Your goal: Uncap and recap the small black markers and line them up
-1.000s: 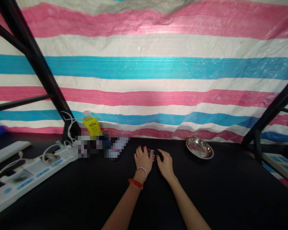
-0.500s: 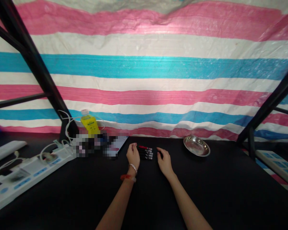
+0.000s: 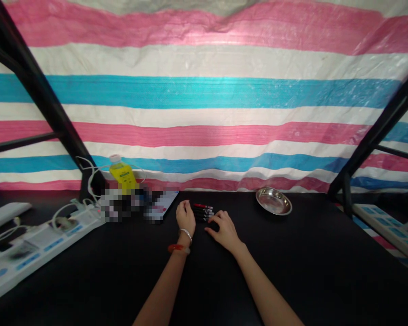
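Observation:
A small row of dark pens [image 3: 204,211], the farthest with a red barrel, lies side by side on the black tabletop [image 3: 292,262]. My left hand [image 3: 185,217] rests just left of the pens with its fingers curled under, and whether anything is in them is hidden. It wears a silver bangle and a red bracelet at the wrist. My right hand [image 3: 223,227] lies flat at the near right end of the pens, fingers stretched out to the left and touching them.
A shallow steel dish [image 3: 274,201] sits to the right of the pens. A yellow bottle [image 3: 122,174], white cables and a long white power strip [image 3: 37,244] are at the left. Black frame posts [image 3: 44,99] stand at both sides before a striped tarp.
My left hand has come off the pens and curled up at their left end. My right hand has slid left onto their near end. The view has shifted slightly.

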`<state>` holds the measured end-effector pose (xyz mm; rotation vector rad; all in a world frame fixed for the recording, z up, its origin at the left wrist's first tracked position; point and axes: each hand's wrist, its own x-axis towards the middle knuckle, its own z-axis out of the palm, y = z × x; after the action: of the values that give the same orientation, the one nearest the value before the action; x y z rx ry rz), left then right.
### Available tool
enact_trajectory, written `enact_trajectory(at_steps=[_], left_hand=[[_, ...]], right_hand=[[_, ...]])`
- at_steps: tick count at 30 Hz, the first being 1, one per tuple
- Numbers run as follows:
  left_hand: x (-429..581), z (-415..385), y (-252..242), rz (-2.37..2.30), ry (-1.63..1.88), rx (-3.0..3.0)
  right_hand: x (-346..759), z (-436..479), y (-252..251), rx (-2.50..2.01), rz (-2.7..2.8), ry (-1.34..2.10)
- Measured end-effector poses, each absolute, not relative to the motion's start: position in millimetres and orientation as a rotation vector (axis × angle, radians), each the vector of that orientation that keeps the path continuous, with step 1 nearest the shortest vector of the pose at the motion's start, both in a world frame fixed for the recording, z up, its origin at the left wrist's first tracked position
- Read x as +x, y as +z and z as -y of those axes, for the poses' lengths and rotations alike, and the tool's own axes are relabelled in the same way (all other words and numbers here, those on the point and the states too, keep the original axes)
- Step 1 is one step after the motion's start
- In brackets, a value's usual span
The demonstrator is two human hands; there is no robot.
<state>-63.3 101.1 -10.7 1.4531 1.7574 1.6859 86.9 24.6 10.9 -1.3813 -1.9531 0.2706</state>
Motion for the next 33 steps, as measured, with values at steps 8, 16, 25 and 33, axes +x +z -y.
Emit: enact_trajectory(at_steps=[8,16,25,33], left_hand=[[-57.0,-95.1,-6.8,-1.722,1.709,1.588],[-57.8,-96.2,-9.7,-1.731,1.665,1.653],[-53.8,-83.3,6.7,-1.819,1.644,1.780],[-47.2,-64.5,20.5,-1.714,1.849,1.889]], right_hand=[[87.1,-26.9,9.0,-1.369,1.909,0.320],[86.4,-28.5,5.8,-1.415,1.950,0.304],[86.6,-34.1,1.7,-1.240,1.723,0.547],[86.1,-44.8,-0.1,-0.883,0.833,1.406]])
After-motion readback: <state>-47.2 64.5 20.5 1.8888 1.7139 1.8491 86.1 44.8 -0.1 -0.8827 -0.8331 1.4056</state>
